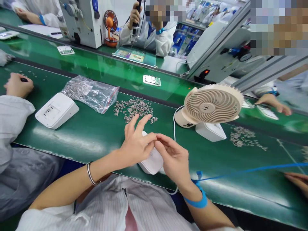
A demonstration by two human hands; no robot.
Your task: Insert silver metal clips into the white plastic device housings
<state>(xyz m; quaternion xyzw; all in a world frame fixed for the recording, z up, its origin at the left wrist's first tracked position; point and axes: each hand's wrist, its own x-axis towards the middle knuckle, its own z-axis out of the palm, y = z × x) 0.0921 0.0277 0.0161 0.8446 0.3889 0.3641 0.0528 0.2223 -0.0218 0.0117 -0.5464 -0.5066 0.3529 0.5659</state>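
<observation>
Now pinching something tiny, both hands (138, 144) (173, 157) fingertips together over the white case (152, 162). Risking dropping it among the loose parts (134, 110), fan (213, 104) blowing close by.

Green desk (91, 134) carries: white housing (56, 110), clear bag of metal parts (92, 93), loose pile of small metal parts (134, 109), beige fan (211, 106), second parts scatter (243, 136), white casing (154, 162) at near edge.

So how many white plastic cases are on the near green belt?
3: one under the left hand and right hand, case; one at left; one behind the fan. Others may be hidden.
</observation>
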